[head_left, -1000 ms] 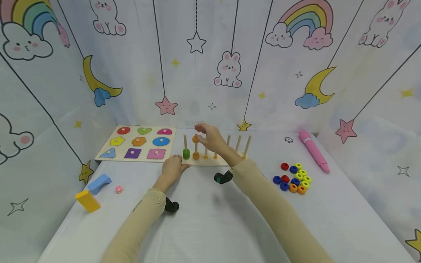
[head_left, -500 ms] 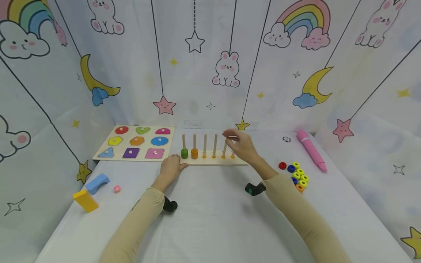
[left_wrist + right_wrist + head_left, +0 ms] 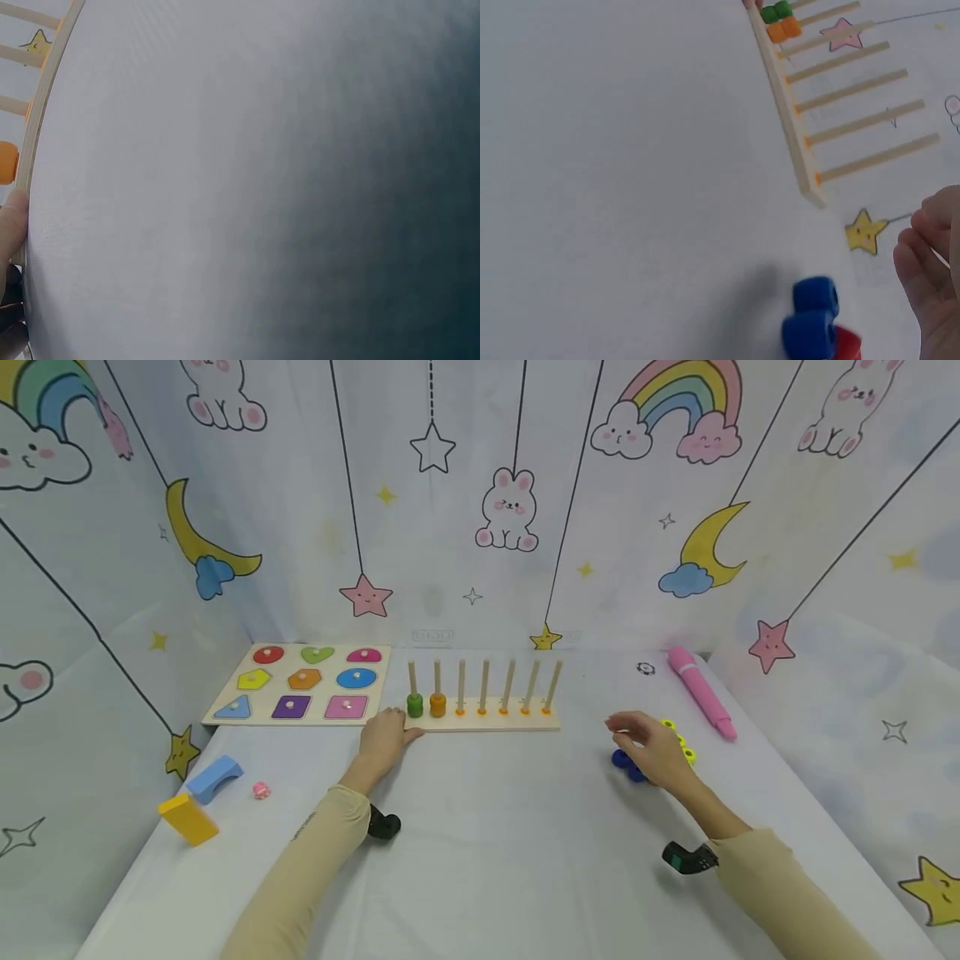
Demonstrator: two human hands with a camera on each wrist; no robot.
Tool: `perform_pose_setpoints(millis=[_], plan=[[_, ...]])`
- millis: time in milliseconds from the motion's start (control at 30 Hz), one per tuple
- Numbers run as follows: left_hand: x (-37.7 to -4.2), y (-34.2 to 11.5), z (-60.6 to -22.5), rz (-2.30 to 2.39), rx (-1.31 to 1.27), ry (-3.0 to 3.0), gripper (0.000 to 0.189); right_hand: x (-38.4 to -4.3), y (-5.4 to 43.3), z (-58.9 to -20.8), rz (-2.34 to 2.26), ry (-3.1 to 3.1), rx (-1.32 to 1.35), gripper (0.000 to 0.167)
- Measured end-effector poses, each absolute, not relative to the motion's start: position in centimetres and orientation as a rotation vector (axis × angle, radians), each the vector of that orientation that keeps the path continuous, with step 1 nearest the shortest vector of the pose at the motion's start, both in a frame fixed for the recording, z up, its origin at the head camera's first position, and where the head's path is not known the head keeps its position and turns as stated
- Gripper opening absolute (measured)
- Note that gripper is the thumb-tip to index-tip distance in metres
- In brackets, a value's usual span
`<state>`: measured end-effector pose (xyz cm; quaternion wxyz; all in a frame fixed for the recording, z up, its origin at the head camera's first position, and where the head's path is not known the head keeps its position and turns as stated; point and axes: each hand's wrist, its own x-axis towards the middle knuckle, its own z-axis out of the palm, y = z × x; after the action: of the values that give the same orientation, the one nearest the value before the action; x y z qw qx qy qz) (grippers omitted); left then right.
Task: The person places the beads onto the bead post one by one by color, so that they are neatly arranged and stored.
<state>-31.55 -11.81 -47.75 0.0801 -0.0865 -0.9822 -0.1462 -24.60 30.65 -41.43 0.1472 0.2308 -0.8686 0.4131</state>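
My left hand [image 3: 384,745] grips the left end of a wooden peg board [image 3: 498,724], its thumb lying along the front edge. In the left wrist view, only the thumb [image 3: 11,225] and parts of the fingers show at that edge. Green beads [image 3: 415,705] fill the foot of the first peg and orange beads [image 3: 438,705] the second; the other pegs are bare. Over the loose beads at the right hovers my right hand [image 3: 651,752], fingers loosely bent and holding nothing. Below it are blue beads [image 3: 810,334] and a red bead [image 3: 847,343]; the hand partly hides the pile.
A shape puzzle board [image 3: 300,724] lies at the back left. Nearer on the left are a blue arch block [image 3: 215,778], a yellow block [image 3: 187,819] and a small pink ball [image 3: 261,790]. At the back right lie a pink pen-shaped toy [image 3: 701,692] and a small black-and-white ring [image 3: 646,668].
My right hand let go of an orange bead on the second peg, then moved right and down to the loose beads. The left hand stays at the board's left end.
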Motion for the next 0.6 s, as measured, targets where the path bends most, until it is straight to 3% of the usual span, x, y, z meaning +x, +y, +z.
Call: perform_pose_setpoints(millis=[300, 600], plan=[[-31.5, -11.7, -47.9, -0.466, -0.259, -2.938, 0.045, -21.8, 37.3, -46.5, 1.019, -2.562, 0.45, 0.022], [-31.6, -11.6, -47.8, -0.488, -0.266, -2.934, 0.042, -20.5, 39.0, -47.2, 0.862, -2.571, 0.411, 0.027]])
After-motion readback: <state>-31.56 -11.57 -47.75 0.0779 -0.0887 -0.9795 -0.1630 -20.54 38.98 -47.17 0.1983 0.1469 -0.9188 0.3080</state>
